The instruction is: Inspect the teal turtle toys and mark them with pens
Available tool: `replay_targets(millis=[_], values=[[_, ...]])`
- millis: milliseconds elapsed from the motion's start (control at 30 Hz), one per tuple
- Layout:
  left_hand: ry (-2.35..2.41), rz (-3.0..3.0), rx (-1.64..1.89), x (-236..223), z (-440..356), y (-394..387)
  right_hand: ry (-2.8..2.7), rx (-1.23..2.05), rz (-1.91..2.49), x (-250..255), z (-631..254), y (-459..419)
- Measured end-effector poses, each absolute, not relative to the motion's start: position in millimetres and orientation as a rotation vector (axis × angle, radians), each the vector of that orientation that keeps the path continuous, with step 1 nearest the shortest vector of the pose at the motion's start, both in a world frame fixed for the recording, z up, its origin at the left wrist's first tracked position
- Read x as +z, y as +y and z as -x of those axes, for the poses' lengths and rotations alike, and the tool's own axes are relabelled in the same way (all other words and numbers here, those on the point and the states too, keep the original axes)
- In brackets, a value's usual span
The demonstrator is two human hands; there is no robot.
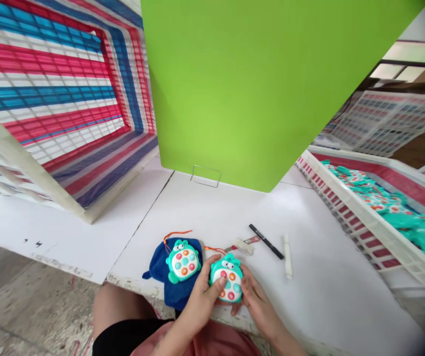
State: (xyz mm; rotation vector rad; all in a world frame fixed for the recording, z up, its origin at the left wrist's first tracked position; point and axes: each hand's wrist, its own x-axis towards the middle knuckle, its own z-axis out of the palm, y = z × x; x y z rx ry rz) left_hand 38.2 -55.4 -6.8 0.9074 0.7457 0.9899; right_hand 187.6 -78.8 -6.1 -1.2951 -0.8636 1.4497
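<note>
Between my two hands, at the front edge of the table, is a teal toy (227, 282) with two eyes, a white face and several coloured round buttons. My left hand (205, 296) grips its left side, the thumb pressed on a button. My right hand (255, 296) closes round the right side, some fingers under the toy. An orange cord trails from its top. A second toy of the same kind (184, 262) lies to the left on a dark blue cloth (177, 295), with its own orange cord.
Beyond the toys lie a black marker (266, 241), a white stick-like piece (287, 257) and a red cutter (251, 240) partly wrapped in white. A green board (234, 89) stands at the back. A striped-lined crate (86, 210) is left; a white basket (331, 202) of teal toys is right.
</note>
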Motion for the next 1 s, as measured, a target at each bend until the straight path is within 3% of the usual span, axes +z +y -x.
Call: replay_targets(millis=[667,867,1000], values=[[0.697,-0.659,0.981,3,-46,-60,-1.0,1.507,1.28,2,-188,-81],[0.646,-0.7,0.951,-1,-44,-61,-1.076,1.325,1.438,3,-192,-81],[0.673,-0.715,0.96,1,-43,-62,-0.999,1.486,1.292,-3,-194,-82]])
